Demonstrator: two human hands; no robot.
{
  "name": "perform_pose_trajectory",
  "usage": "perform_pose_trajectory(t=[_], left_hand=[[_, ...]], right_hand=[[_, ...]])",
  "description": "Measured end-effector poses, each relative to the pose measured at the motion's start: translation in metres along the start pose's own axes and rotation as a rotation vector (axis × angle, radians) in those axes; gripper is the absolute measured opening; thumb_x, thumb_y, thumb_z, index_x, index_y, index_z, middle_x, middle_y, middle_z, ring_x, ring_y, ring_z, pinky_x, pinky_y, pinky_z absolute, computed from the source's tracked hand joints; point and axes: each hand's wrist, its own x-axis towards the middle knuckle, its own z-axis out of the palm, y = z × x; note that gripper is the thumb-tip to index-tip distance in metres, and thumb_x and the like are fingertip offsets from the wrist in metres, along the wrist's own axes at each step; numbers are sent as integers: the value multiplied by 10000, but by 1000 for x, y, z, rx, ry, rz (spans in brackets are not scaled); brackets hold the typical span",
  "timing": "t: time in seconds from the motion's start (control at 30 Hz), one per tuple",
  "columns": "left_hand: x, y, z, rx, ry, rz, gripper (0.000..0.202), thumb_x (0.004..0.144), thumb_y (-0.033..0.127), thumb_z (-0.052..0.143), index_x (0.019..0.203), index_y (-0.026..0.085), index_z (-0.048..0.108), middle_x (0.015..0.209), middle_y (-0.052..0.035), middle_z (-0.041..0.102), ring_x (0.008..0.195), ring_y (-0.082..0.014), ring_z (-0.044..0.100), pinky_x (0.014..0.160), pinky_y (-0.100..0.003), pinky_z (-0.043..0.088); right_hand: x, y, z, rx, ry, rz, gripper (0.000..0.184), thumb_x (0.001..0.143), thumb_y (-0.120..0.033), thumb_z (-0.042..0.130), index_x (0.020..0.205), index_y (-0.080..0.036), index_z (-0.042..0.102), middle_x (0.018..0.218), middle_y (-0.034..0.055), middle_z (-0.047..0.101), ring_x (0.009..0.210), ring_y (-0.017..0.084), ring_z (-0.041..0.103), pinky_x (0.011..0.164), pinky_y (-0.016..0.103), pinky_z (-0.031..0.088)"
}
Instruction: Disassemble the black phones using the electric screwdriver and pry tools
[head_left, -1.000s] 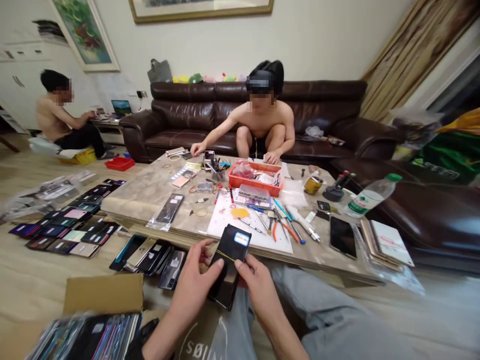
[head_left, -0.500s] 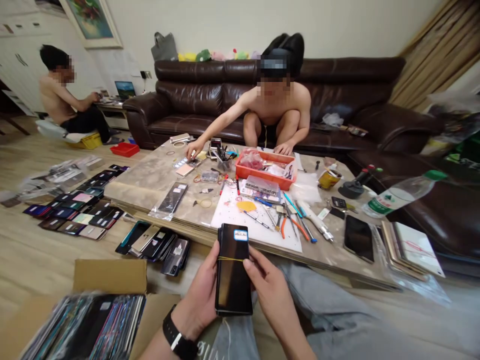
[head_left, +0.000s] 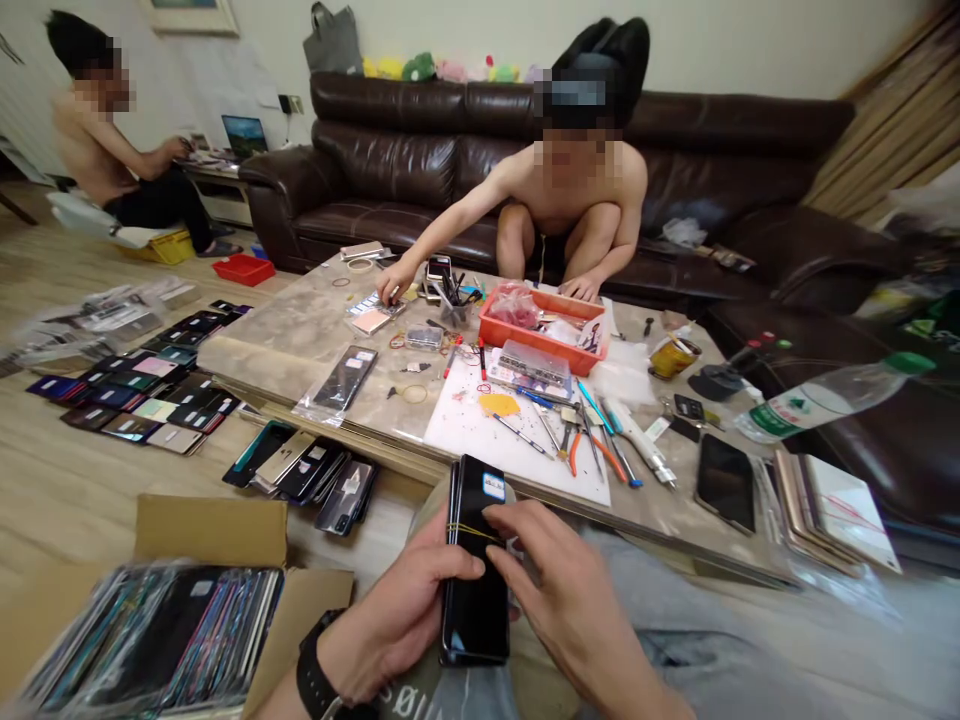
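Note:
My left hand (head_left: pixel 401 610) grips a small stack of black phones (head_left: pixel 476 622) from the left, its thumb lying over the top one. A white label with a blue border (head_left: pixel 493 487) is stuck near the upper end of the top phone. Around the stack runs a thin yellow rubber band (head_left: pixel 461 529). At the right side my right hand (head_left: pixel 562 570) has its thumb and index finger closed at the band, and the fingertips partly hide it. The stack is held over my lap, in front of the table's near edge.
A cardboard box (head_left: pixel 217 520) packed with bagged phone panels stands at lower left. On the table (head_left: pixel 277 345) are a white mat (head_left: pixel 469 440) with pliers and screwdrivers, a red tray (head_left: pixel 491 330) and a bottle (head_left: pixel 817 405). Across it, a person reaches towards phones (head_left: pixel 375 318).
My left thumb has moved from the stack's side onto its top face. My right fingers have come together at the rubber band. The view has tilted slightly down.

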Motion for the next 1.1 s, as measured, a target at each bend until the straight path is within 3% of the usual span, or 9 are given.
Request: perform_pose_trajectory(t=[0.13,0.27,0.43,0.67,0.77,0.87,0.97,1.1], left_hand=[[-3,2,3,151,61,-12,621,657,42,594,1236,266,612,909,11,657,789,-136,610,720,-217,479],[-5,6,7,270,99,13,685,633,69,569,1279,296,576,804,37,571,646,-107,501,562,-188,372],[-9,11,7,321,143,16,860,585,83,563,1405,332,496,845,26,593,685,-141,532,581,-211,391],[-10,13,3,340,132,3,941,571,81,570,1475,309,440,857,25,630,675,-135,533,574,-206,378],[-11,15,1,354,99,-3,961,595,85,579,1512,293,379,889,6,664,674,-133,558,576,-209,385],[-14,17,0,372,71,-83,983,632,99,594,1546,303,296,890,-19,700,635,-148,604,565,-232,420],[-16,19,-1,288,-1,-153,974,669,116,598,1554,313,242,882,-45,725,637,-174,659,566,-250,475],[-7,17,-6,145,-100,-156,970,642,103,604,1530,286,260,914,-66,723,648,-200,696,557,-278,537]], right_hand=[[8,-8,-3,-143,-95,-72,244,976,-138,490,1178,-262,549,1031,37,643,931,195,633,799,316,485],[13,-15,-4,-210,-149,-71,193,905,-83,479,1019,-237,505,916,16,615,816,194,601,703,309,439],[14,-20,-3,-221,-153,-89,187,884,-65,447,963,-227,495,901,26,573,817,200,564,707,315,410],[12,-31,-13,118,-247,48,177,849,-55,515,863,-231,513,957,3,574,901,172,549,775,282,419],[11,-33,-17,226,-263,139,103,894,-149,547,831,-225,521,897,-13,604,852,160,558,755,268,416],[13,-31,-20,362,-285,251,146,956,-270,513,820,-223,537,763,-36,594,714,139,540,662,252,398],[21,-23,-22,420,-136,314,210,973,-367,487,838,-221,557,722,-38,560,672,136,516,619,246,392],[45,-9,-16,251,119,341,248,935,-442,542,823,-221,562,644,-44,521,602,137,465,565,250,348]])
